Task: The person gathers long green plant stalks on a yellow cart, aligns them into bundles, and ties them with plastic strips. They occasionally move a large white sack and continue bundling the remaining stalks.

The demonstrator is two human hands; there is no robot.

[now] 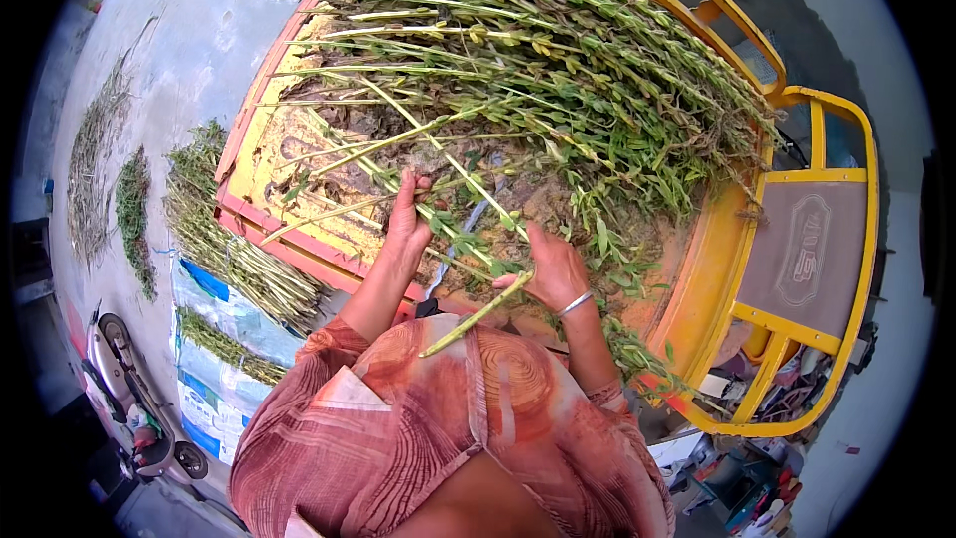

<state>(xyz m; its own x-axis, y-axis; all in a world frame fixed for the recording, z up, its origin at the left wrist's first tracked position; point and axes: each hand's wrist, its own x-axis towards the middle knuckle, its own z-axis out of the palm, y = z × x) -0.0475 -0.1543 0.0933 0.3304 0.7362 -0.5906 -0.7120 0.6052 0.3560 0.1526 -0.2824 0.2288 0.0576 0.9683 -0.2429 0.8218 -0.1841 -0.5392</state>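
Observation:
My left hand (406,217) is closed on a leafy green stalk (450,231) over the bed of a yellow cart (261,164). To its right, my right hand (555,267), a silver bangle at the wrist, is closed round a green stalk (472,318) whose thick bare end points down toward my shirt. Several long stalks cross between my hands. Just beyond them lies a large pile of green stalks (558,70) with leaves and what look like pods, resembling sesame, leafy ends to the right. My palms hide part of what they grip.
A yellow rail frame with a grey panel (802,239) bounds the cart at right. On the ground at left lie a stalk bundle (234,229), a blue and white sheet (214,389) and dry stalks (98,159). A scooter (139,399) stands at the lower left.

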